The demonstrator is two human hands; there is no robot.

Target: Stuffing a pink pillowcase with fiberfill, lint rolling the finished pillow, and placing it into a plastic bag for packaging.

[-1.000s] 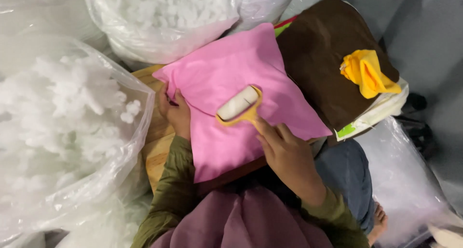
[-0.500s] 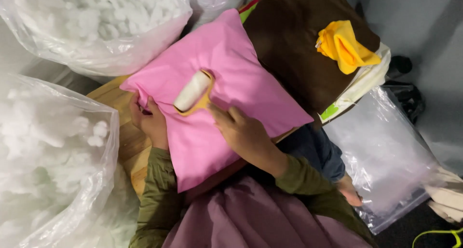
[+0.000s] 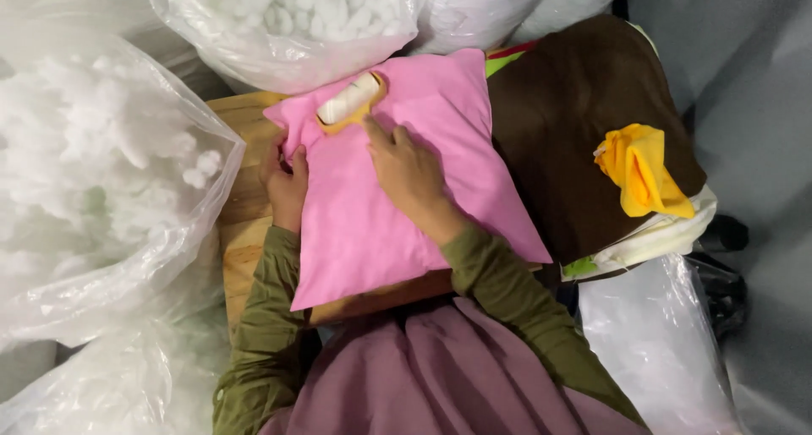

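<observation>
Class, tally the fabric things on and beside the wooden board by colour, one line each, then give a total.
Pink: 1, the pink cushion
Brown: 1, the brown cushion
Yellow: 1, the yellow cloth
Total: 3

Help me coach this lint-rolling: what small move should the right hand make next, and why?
Probably draw the lint roller back toward the body. It sits at the pink pillow's far top edge, so no cloth is left ahead of it. The right hand has its grip on the handle, and the left hand pins the pillow's left edge.
</observation>
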